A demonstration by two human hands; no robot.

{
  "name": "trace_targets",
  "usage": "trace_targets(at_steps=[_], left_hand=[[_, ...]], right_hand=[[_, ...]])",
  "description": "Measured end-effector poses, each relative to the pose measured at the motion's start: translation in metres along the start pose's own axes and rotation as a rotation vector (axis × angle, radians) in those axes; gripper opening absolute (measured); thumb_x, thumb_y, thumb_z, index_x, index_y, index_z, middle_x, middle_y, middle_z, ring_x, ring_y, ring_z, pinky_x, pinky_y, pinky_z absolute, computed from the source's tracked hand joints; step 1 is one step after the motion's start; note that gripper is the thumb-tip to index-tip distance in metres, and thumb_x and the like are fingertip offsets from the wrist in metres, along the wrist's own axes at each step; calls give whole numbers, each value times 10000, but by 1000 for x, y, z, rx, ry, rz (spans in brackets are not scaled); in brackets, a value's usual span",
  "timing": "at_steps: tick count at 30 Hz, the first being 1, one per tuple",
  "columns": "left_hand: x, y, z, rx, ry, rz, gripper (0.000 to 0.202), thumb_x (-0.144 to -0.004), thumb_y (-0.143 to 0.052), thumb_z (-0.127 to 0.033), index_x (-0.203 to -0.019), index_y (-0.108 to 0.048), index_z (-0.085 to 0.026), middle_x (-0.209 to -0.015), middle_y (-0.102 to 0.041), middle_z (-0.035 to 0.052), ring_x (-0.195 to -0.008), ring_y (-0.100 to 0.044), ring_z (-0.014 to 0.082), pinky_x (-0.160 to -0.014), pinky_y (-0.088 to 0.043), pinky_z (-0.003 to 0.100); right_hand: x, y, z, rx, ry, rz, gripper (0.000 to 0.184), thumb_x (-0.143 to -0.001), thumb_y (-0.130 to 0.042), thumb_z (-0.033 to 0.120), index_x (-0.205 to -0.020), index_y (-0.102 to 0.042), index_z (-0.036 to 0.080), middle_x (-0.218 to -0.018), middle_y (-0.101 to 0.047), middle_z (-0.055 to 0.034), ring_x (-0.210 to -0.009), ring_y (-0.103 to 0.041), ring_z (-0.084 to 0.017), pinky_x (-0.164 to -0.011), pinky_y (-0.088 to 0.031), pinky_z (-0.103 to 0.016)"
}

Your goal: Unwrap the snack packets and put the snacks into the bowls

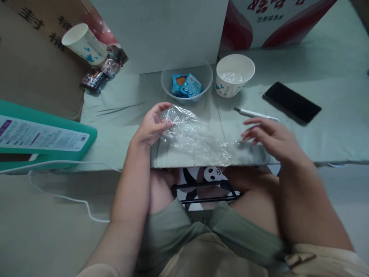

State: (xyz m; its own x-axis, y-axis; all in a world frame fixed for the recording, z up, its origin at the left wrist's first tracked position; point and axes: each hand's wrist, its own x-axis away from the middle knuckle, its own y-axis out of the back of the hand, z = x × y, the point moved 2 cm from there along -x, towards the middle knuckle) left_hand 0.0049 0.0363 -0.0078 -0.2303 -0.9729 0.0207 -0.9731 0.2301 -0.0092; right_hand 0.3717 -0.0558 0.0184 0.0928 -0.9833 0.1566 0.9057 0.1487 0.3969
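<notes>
The clear plastic bag lies flat on the worktop, its long axis running left to right between the 2 hands. The left hand pinches its left end with closed fingertips. The right hand is open, fingers spread, just over the right end; I cannot tell if it touches.

White Chinese lettering, upside down, sits on the red-and-white carton at the worktop's far edge; black Chinese characters mark the brown cardboard box at far left; the green package's label is too small to read.

crumpled clear plastic wrap, spread flat on table edge
</notes>
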Motion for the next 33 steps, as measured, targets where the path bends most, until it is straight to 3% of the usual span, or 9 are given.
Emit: trace_targets(at_steps=[3,8,12,16,20,23,25,29,33], left_hand=[[4,-10,-6,53,13,155,701,-502,-995,-414,-1129,-724,-258,-1312,-651,104,-636,-573,82,-500,-455,228],[14,-43,-21,109,25,343,718,-510,-977,-486,-1158,-749,-275,-1314,-666,100,-608,-599,101,-469,-456,261],[21,-55,-40,105,-102,348,760,-541,-963,-475,-1242,-691,-364,-1316,-680,55,-681,-662,143,-476,-467,256],[16,-54,-47,312,-199,170,917,-543,-959,-346,-1332,-531,-533,-1427,-617,-65,-937,-712,176,-621,-526,255],[14,-71,-24,517,101,-86,533,-710,-808,-508,-1176,-619,-331,-1279,-666,-19,-1173,-663,186,-781,-560,270],[24,-101,-6,467,493,105,623,-727,-697,-736,-1031,-673,-193,-1094,-733,105,-1095,-708,269,-847,-600,370],[30,-116,-1,403,599,262,581,-709,-761,-671,-989,-695,-166,-985,-756,113,-942,-738,254,-807,-610,367],[27,-120,0,195,477,123,336,-690,-856,-344,-901,-653,-179,-825,-749,26,-673,-694,116,-569,-504,202],[24,-116,-4,67,330,129,419,-723,-849,-408,-972,-573,-215,-795,-754,11,-622,-707,137,-529,-481,211]], right_hand=[[-10,-11,0,-116,118,-256,322,-853,-709,532,-1014,-704,254,-957,-743,-66,-939,-719,-249,-915,-584,-460],[-15,-60,16,-213,256,188,833,-685,-868,530,-1407,-555,258,-1495,-594,-139,-1393,-563,-324,-1142,-482,-506],[2,-76,35,-104,217,405,518,-793,-782,432,-1234,-634,205,-971,-766,-54,-899,-720,-214,-816,-557,-349],[12,-81,39,-199,51,579,226,-840,-710,408,-837,-625,198,-634,-663,16,-589,-604,-133,-574,-436,-261],[1,-82,33,-423,-99,403,334,-758,-783,451,-797,-551,214,-708,-690,-9,-642,-649,-146,-605,-466,-271],[-6,-83,29,-489,-127,270,361,-748,-789,474,-818,-543,220,-771,-696,-13,-714,-672,-161,-641,-486,-286],[-6,-82,29,-473,-78,273,324,-764,-775,470,-831,-588,215,-814,-703,-19,-770,-666,-171,-714,-516,-316],[-2,-75,23,-376,-78,387,314,-814,-725,508,-870,-679,202,-892,-720,-48,-846,-657,-197,-832,-544,-374],[-5,-66,14,-411,-179,183,541,-797,-743,563,-1190,-616,213,-907,-737,-57,-863,-689,-218,-846,-573,-401]])
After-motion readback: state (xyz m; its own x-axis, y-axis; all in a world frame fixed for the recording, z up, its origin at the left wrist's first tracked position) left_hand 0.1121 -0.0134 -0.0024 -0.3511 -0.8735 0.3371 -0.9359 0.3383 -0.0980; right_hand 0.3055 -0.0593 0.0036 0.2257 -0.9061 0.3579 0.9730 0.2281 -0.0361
